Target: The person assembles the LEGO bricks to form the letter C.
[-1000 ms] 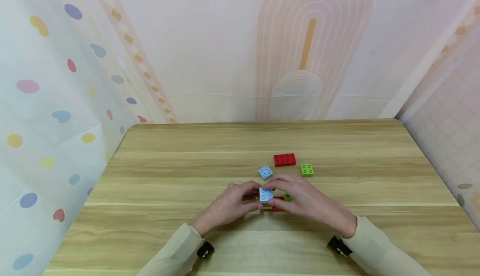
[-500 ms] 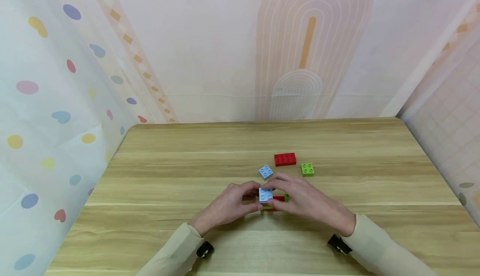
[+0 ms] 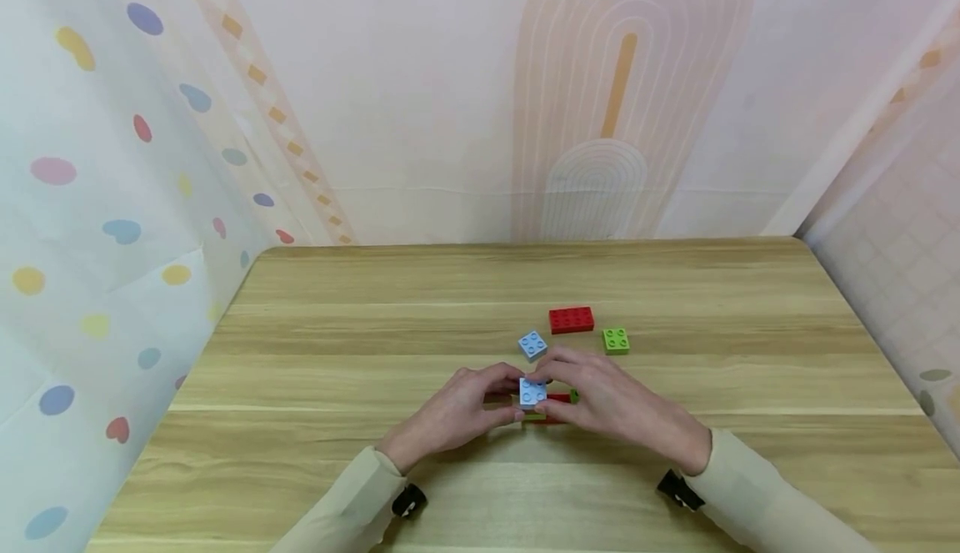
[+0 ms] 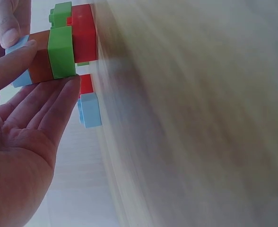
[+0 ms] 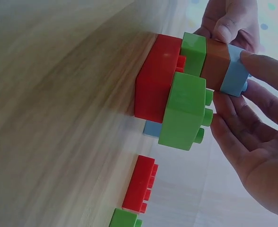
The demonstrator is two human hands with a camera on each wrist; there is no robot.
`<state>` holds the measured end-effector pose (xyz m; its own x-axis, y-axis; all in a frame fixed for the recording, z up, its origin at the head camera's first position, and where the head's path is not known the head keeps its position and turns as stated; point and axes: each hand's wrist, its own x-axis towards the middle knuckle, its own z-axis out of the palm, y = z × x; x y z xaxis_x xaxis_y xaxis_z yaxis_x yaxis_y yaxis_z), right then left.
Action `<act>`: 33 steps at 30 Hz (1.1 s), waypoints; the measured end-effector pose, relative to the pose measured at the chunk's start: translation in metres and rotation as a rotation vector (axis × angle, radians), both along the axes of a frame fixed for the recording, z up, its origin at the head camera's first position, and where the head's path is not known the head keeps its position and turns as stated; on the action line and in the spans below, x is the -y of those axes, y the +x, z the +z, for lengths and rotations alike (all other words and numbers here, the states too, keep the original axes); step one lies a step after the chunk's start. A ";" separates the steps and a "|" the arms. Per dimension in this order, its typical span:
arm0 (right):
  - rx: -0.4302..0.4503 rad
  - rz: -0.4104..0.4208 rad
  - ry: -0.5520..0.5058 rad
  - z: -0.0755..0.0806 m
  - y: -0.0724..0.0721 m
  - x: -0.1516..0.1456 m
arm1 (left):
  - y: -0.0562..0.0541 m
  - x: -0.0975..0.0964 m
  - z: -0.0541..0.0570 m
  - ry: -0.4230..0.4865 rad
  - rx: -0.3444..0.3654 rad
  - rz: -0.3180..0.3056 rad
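A small stack of building bricks stands on the table, with both hands around its left end. A long red brick [image 5: 153, 78] is its base, bearing a green brick [image 5: 194, 53] at one end and a second green brick [image 5: 180, 109] at the other. Over the left green brick sit a brown brick [image 5: 216, 64] and a light blue brick [image 3: 531, 394] on top. My left hand [image 3: 463, 411] holds this column from the left, thumb on the brown and blue bricks. My right hand [image 3: 611, 399] pinches the top blue brick between thumb and fingers.
Loose bricks lie just behind the stack: a light blue brick [image 3: 532, 344], a red brick [image 3: 572, 320] and a green brick [image 3: 616, 341]. The wooden table [image 3: 337, 311] meets patterned cloth [image 3: 420, 119] at its back and sides.
Almost nothing differs. Both hands stay at the column, and the view has shifted very slightly.
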<state>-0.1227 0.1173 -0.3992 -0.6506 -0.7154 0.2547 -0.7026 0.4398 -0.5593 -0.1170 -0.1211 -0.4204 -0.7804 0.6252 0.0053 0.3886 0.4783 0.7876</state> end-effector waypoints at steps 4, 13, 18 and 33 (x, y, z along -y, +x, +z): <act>0.004 -0.004 0.008 0.001 0.000 0.001 | -0.001 0.001 -0.001 0.003 0.004 -0.005; 0.052 -0.007 0.013 0.002 0.000 0.001 | 0.000 0.001 0.001 0.002 0.001 -0.012; 0.104 -0.044 0.008 0.000 -0.001 0.000 | 0.000 0.001 0.001 0.002 -0.007 -0.017; 0.115 -0.188 0.022 0.006 -0.009 -0.022 | -0.001 0.000 0.006 -0.065 0.050 0.010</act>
